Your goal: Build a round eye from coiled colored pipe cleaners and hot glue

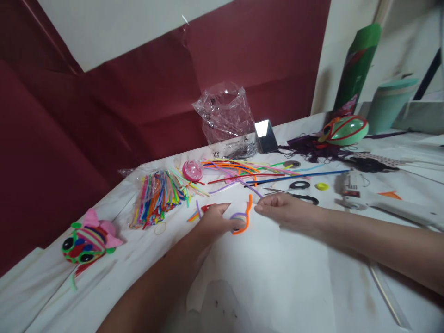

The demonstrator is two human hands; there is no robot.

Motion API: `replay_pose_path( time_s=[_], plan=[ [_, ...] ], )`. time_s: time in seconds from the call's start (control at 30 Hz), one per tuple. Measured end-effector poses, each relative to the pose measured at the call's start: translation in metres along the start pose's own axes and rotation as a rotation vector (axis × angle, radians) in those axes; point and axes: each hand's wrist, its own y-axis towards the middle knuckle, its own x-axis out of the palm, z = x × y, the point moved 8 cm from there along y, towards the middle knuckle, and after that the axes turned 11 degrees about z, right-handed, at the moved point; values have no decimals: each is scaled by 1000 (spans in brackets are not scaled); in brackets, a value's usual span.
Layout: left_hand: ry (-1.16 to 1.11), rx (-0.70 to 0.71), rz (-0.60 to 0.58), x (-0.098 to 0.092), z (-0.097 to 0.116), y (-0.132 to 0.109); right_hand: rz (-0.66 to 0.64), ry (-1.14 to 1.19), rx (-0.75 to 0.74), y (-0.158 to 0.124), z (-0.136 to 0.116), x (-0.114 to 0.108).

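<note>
My left hand (215,218) is closed, its thumb pressing on a small round piece (237,224) with a dark centre. A purple pipe cleaner (239,214) curves over the top of this piece. An orange pipe cleaner (247,213) bends around its lower right side, with its free end standing up. To the right, my right hand (277,207) has its thumb and fingers pinched together, a little apart from the orange end. Whatever lies between those fingertips is hidden. White paper (263,259) lies under both hands.
Black-handled scissors (300,196) and a yellow lid (322,186) lie beyond my right hand, with a glue gun (357,199) further right. A pipe-cleaner bundle (157,199), pink tape roll (193,170) and pink-finned fish craft (86,240) are leftward. A phone (266,137) leans behind.
</note>
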Motion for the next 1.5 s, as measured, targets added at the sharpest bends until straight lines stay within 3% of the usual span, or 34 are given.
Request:
replay_pose_path(
  time_s=[0.23, 0.43, 0.5, 0.6, 0.7, 0.87, 0.93, 1.03, 1.13, 1.2, 1.27, 1.33, 1.37, 1.5],
  plan=[
    [-8, 64, -61, 9, 11, -9, -206, 195, 106, -5, 8, 20],
    [-165, 113, -1, 4, 19, -9, -47, 291, 78, 6, 12, 8],
    [-183, 135, -30, 6, 21, -10, -61, 304, 62, 7, 11, 9],
    [-44, 207, -39, 6, 25, -12, -139, 251, 28, 4, 9, 14],
    [137, 178, 0, 4, 23, -12, -156, 147, -31, 3, 7, 16],
    [196, 103, 9, 5, 16, -10, -40, 34, -68, 10, 9, 9],
    [182, 92, 1, 6, 11, -8, 64, -30, -120, 11, -5, -3],
    [167, 119, -8, 5, 7, -2, 261, -172, -322, 0, -55, -40],
    [174, 84, 21, 0, -1, 6, 585, -340, -577, -37, -115, -98],
    [156, 43, 43, -4, -5, 11, 788, -487, -643, -68, -136, -138],
    [142, 29, 79, -8, -5, 13, 899, -728, -547, -90, -131, -173],
    [113, 12, 88, -8, -4, 12, 862, -997, -379, -102, -103, -198],
    [99, 5, 82, -7, -3, 11, 804, -1149, -337, -105, -87, -204],
    [73, -31, 88, -5, 0, 7, 717, -1277, -310, -116, -31, -213]
  ],
)
